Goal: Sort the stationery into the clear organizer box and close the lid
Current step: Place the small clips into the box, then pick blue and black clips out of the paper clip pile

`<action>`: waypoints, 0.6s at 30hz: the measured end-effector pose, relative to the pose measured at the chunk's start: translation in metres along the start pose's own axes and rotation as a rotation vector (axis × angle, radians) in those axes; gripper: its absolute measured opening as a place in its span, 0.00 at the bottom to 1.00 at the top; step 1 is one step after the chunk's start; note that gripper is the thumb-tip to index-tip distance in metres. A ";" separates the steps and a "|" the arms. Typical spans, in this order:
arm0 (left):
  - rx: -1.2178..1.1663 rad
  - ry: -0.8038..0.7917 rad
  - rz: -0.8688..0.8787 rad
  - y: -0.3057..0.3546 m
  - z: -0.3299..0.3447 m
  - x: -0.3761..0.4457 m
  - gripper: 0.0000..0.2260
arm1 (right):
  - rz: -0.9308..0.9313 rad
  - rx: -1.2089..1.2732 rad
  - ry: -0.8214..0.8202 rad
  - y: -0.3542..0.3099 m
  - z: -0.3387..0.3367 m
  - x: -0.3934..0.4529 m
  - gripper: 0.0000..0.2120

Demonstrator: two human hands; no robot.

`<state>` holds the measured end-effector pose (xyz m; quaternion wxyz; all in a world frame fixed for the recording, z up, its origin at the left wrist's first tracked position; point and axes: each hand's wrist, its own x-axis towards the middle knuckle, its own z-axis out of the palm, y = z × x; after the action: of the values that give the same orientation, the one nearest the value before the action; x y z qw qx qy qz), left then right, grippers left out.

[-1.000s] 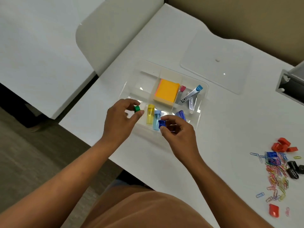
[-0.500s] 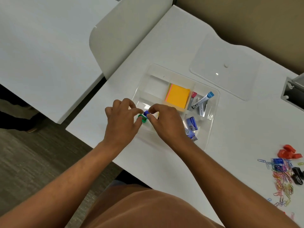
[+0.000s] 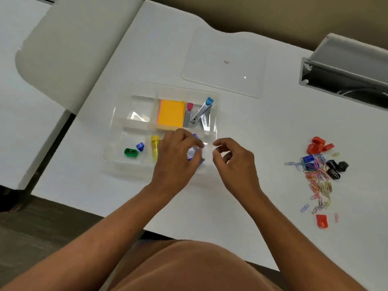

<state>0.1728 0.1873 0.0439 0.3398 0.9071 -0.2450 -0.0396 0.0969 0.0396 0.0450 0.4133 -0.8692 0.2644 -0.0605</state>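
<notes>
At the far left, around nine o'clock, we are seeing a pale chair back [image 3: 69, 47] standing against the white worktop [image 3: 241, 127]. Moving right, the clear organizer box [image 3: 109, 156] is lying open near the middle of the worktop. In its near-left compartment a green sharpener [image 3: 131, 152] and a blue sharpener [image 3: 140, 146] are lying just beside each other. The next compartment is holding a yellow tube [image 3: 155, 146], partly hidden by our left hand. At twelve o'clock from these, an orange sticky-note pad [image 3: 171, 112] is filling the far middle compartment, and a metal clipper with a blue tip [image 3: 202, 111] is lying tilted in the far-right one.

Our left hand [image 3: 177, 159] is hovering over the near-right compartment with fingers loosely curled; blue items are showing under it, and we cannot tell whether it is grasping any. Our right hand [image 3: 235, 162] is hanging just right of the box, fingers loosely curled, grasping nothing.

At one o'clock from the box, the clear lid [image 3: 225, 61] is lying flat on the worktop, well apart. At three o'clock, a heap of coloured paper clips [image 3: 319, 179] is lying with red clips [image 3: 318, 145] and black clips [image 3: 336, 168].
</notes>
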 end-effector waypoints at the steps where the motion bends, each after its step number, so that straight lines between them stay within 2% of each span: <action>1: -0.011 -0.025 0.020 0.014 0.010 0.003 0.06 | 0.023 -0.001 0.031 0.013 -0.013 -0.004 0.07; 12: -0.057 -0.280 0.225 0.156 0.143 0.011 0.07 | 0.163 -0.070 0.280 0.152 -0.141 -0.026 0.08; 18: 0.030 -0.394 0.270 0.200 0.201 0.012 0.12 | 0.246 -0.169 0.362 0.217 -0.196 -0.023 0.11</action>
<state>0.0521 -0.0687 0.0181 0.2739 0.8459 -0.4262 -0.1666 -0.0754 -0.1958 0.0120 0.2891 -0.8370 0.4423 -0.1420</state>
